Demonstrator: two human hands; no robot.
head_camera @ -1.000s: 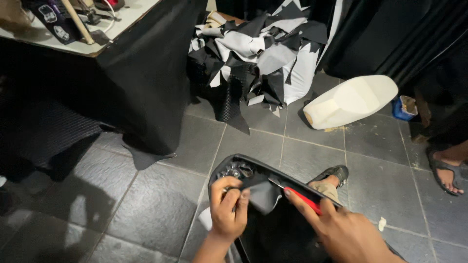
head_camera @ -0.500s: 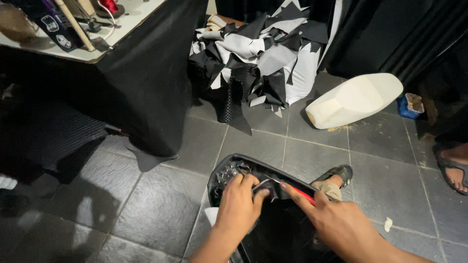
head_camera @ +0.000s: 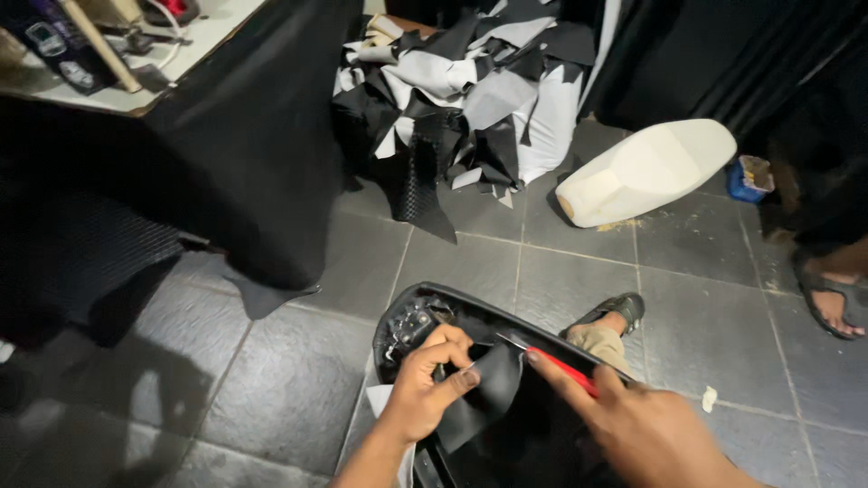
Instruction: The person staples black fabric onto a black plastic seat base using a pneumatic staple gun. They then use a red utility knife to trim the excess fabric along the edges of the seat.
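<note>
A black seat base (head_camera: 411,312) lies upside down at the bottom of the head view, its rim curving toward the grey floor tiles. My left hand (head_camera: 425,384) pinches a flap of black cover material (head_camera: 493,384) and pulls it off the base's edge. My right hand (head_camera: 646,425) grips a red-handled tool (head_camera: 561,366), index finger laid along it, with the metal tip at the flap's upper edge. My sandalled foot (head_camera: 610,325) sits just beyond the base.
A bare cream foam seat cushion (head_camera: 646,172) lies on the tiles at upper right beside a small blue box (head_camera: 749,177). A heap of black and grey offcuts (head_camera: 470,99) is piled behind. A cloth-draped worktable (head_camera: 181,54) stands left. Another person's sandalled foot (head_camera: 832,289) is at right.
My left hand has shifted its grip on the black flap and pulled it further off the rim. My right hand brought the red-handled tool's tip closer to the flap edge.
</note>
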